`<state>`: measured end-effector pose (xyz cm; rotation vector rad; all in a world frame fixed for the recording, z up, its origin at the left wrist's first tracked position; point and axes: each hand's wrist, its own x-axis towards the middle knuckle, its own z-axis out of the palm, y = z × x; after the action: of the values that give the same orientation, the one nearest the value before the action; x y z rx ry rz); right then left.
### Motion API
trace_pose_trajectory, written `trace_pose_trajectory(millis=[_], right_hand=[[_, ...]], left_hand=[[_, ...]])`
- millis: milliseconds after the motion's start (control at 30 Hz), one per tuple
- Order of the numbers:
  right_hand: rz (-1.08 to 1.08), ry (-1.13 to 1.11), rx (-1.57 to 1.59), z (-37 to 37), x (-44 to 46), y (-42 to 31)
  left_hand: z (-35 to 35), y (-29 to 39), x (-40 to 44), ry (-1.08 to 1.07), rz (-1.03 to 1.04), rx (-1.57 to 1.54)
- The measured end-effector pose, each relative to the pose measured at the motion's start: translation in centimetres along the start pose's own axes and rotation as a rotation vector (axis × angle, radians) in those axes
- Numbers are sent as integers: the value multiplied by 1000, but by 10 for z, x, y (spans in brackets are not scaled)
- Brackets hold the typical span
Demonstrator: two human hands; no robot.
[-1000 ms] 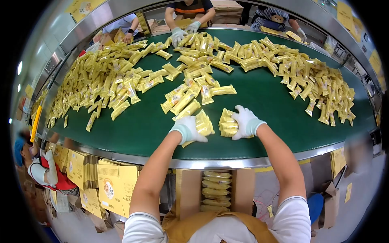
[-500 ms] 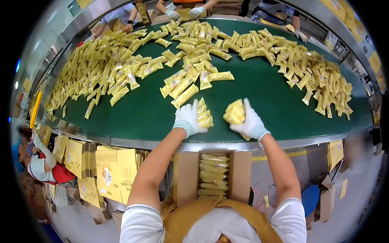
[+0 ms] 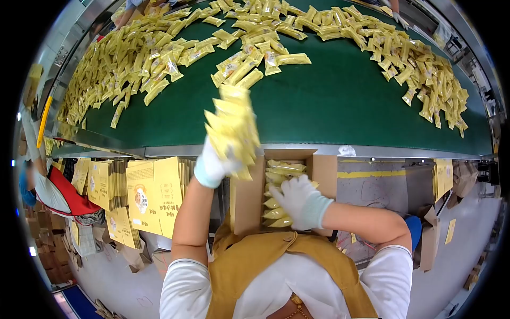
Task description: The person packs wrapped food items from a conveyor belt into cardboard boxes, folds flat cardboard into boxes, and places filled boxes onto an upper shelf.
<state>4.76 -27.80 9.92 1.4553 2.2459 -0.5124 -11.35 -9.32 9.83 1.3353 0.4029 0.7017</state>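
My left hand (image 3: 215, 162), in a white glove, grips a row of yellow packets (image 3: 231, 125) lifted above the near edge of the green table; they are slightly blurred. My gloved right hand (image 3: 302, 202) reaches into the open cardboard box (image 3: 246, 204) at the table's front, its fingers over the rows of yellow packets (image 3: 276, 212) inside. What those fingers hold, if anything, is hidden. Loose yellow packets (image 3: 255, 64) lie on the green surface (image 3: 329, 106) beyond both hands.
Large heaps of packets (image 3: 122, 69) curve around the table's left, back and right. Flattened yellow cartons (image 3: 164, 196) stand left of the box. A person in a red apron (image 3: 69, 196) is at the far left. Another person's hand (image 3: 398, 18) shows at the back right.
My left hand has raised its packets and come back toward the box. My right hand has moved from the table into the box. The view has tilted down.
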Motion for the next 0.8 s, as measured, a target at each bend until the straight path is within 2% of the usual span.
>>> trace_pose_trajectory(millis=[33, 67, 100, 133, 200, 300, 400, 467, 567, 667, 733, 800], right_hand=[[-5, -35, -18, 7, 8, -10], [-11, -71, -37, 12, 14, -21], [-17, -106, -56, 17, 18, -26], [-49, -100, 64, 20, 21, -24], [-103, -82, 308, 31, 24, -17], [-69, 149, 599, 112, 46, -26], [-59, -43, 705, 72, 29, -15], [-18, -174, 666, 56, 20, -13], [-7, -25, 511, 79, 22, -21], [81, 28, 271, 88, 19, -34], [160, -51, 169, 76, 19, -41], [204, -174, 118, 62, 23, -46]], left_hand=[[5, -2, -7, -84, -228, -181], [17, 2, -12, -191, -213, -127], [28, 6, -16, -297, -192, -74], [46, 17, -17, -421, 73, 215], [56, 0, -21, -485, 263, 568], [76, -25, -20, -519, 223, 821], [79, -63, -24, -479, 197, 1116], [78, -77, -26, -449, 177, 1239], [77, -82, -30, -474, 123, 1298], [78, -87, -35, -422, 142, 1371], [84, -101, -36, -384, 187, 1480], [88, -115, -37, -443, 155, 1650]])
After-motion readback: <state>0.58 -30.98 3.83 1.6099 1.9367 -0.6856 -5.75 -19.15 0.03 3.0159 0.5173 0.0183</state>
